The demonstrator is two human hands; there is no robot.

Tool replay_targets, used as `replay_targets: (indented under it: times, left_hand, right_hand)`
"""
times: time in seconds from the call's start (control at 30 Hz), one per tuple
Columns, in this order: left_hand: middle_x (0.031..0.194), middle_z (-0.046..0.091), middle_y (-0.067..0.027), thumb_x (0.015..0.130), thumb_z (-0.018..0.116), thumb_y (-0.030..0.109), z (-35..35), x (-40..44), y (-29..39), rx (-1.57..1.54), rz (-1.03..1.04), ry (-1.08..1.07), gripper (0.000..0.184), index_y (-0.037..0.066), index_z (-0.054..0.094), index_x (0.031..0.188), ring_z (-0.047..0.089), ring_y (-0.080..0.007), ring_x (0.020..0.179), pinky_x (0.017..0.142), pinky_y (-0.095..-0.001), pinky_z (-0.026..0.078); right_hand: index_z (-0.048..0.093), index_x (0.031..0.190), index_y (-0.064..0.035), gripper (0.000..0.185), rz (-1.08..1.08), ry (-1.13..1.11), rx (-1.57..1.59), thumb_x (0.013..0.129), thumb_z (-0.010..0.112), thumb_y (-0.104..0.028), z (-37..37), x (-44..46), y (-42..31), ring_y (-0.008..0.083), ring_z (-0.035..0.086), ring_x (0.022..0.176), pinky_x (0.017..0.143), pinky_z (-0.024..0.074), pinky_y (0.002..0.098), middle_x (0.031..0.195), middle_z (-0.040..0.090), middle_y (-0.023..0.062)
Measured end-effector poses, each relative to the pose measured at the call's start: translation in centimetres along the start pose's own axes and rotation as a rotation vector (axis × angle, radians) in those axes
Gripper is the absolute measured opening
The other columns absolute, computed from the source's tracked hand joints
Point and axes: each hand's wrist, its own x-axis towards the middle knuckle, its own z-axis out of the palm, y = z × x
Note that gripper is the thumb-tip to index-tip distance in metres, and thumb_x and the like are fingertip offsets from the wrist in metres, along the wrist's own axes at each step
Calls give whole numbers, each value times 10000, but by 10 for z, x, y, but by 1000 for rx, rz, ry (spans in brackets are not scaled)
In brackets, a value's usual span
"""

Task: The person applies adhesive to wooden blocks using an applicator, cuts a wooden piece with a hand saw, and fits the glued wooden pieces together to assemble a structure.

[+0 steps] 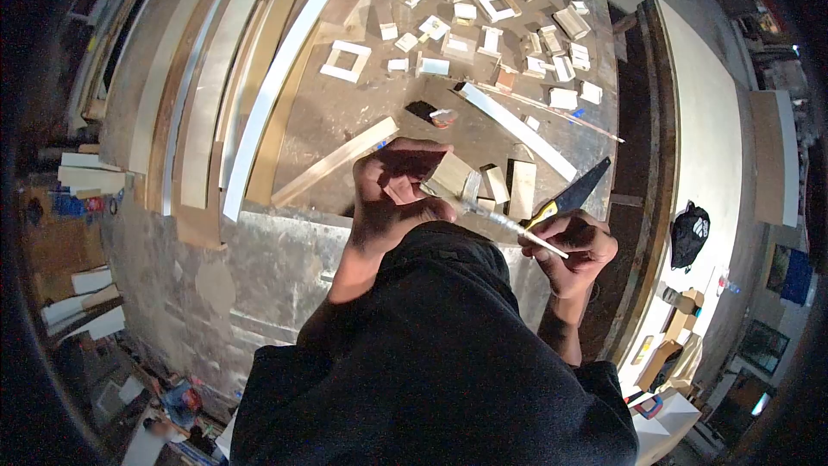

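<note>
On the wearer's side of the saw (580,190), in the head view, the right hand (573,246) pinches a thin pale strip (517,229) between thumb and fingertips, the grip narrow and the strip's near end poking out past it. A light pinch seems chosen because so slender a piece gives little to hold. The strip slants leftward from the saw's yellow handle to the left hand (401,183), whose fingers are curled with the thumb toward the strip's other end, probably steadying it; the shadow there is deep, so I cannot tell whether they close on it. A pale wooden piece (450,174) shows just past those fingers, left of the saw; held or lying, I cannot say.

Also left of the saw, nearer to it, a short wood block (521,190) sits apparently within easy reach. A white-faced batten (517,129) ends just beside the saw's blade. Well to the saw's left, long boards (203,86) lie side by side, perhaps because their length suits that arrangement. Beyond the saw, small wooden frames (345,61) and offcuts are scattered loosely, seemingly kept away from the hands' working space.
</note>
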Motion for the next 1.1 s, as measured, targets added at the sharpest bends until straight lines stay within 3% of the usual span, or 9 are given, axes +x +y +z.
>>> replay_targets:
  times: [0.1, 0.2, 0.33, 0.57, 0.73, 0.83, 0.9, 1.03, 1.1]
  left_hand:
    - [1255, 635, -148, 629, 891, -67, -8, -1, 3, -11, -86, 32, 704, -49, 579, 1259, 634, -219, 1146, 973, -378, 554]
    - [1237, 644, -147, 626, 897, -60, -20, -4, 2, -66, -107, 83, 706, -55, 579, 1256, 647, -228, 1128, 974, -392, 555]
    - [1185, 669, -137, 626, 902, -46, -45, -7, 11, 12, -153, 176, 710, -64, 576, 1257, 673, -234, 1073, 909, -382, 584]
    - [1243, 637, -137, 636, 890, -51, -102, -29, 22, 195, -94, 307, 644, -53, 587, 1205, 651, -224, 1104, 853, -344, 596]
    - [1241, 636, -128, 621, 880, -71, -120, -41, 38, 143, -177, 385, 621, -38, 604, 1176, 651, -228, 1107, 894, -359, 576]
    - [1241, 637, -133, 605, 876, -82, -125, -38, 35, 145, -116, 398, 609, -37, 619, 1154, 654, -236, 1102, 915, -379, 570]
    - [1228, 645, -126, 591, 882, -76, -127, -36, 32, 166, -14, 395, 579, -47, 637, 1114, 662, -248, 1091, 919, -385, 574]
    - [1263, 624, -132, 605, 876, -79, -138, -31, 30, 305, -78, 241, 681, 31, 597, 1216, 638, -271, 1142, 940, -407, 570]
    - [1212, 642, -143, 557, 867, 17, -127, -30, 24, 127, -29, 409, 632, 23, 617, 1138, 611, -268, 1164, 1011, -406, 483]
  right_hand:
    - [606, 671, 42, 187, 2, -64, 0, 677, 793, 44, 0, 3, 9, 286, 725, 695, 630, 588, 351, 761, 709, 193]
    - [517, 739, -8, 248, 23, 93, 171, 788, 755, 41, 0, 6, 29, 267, 714, 713, 585, 608, 346, 803, 680, 235]
    - [543, 814, 1, 152, 154, 165, -16, 891, 630, 100, 4, 34, 64, 184, 697, 760, 678, 600, 313, 919, 694, 200]
    - [608, 761, 3, 132, 335, -29, -436, 791, 724, 59, 40, 59, 231, 125, 675, 719, 644, 525, 281, 726, 674, 75]
    - [640, 727, -1, 136, 263, -49, -662, 743, 772, -33, 72, 75, 261, 214, 678, 608, 607, 535, 326, 689, 688, 140]
    - [641, 751, 8, 158, 267, -110, -747, 789, 783, -51, 80, 84, 266, 135, 670, 636, 603, 533, 280, 722, 705, 110]
    - [625, 740, 7, 178, 258, -120, -748, 779, 782, -68, 82, 87, 269, 154, 651, 599, 589, 523, 310, 690, 686, 120]
    - [606, 734, 16, 166, 217, -199, -836, 748, 752, -63, 85, 97, 290, 236, 636, 555, 566, 509, 346, 639, 639, 162]
    - [606, 736, 21, 150, 200, -248, -875, 739, 735, -56, 88, 98, 303, 280, 644, 555, 564, 511, 363, 633, 629, 184]
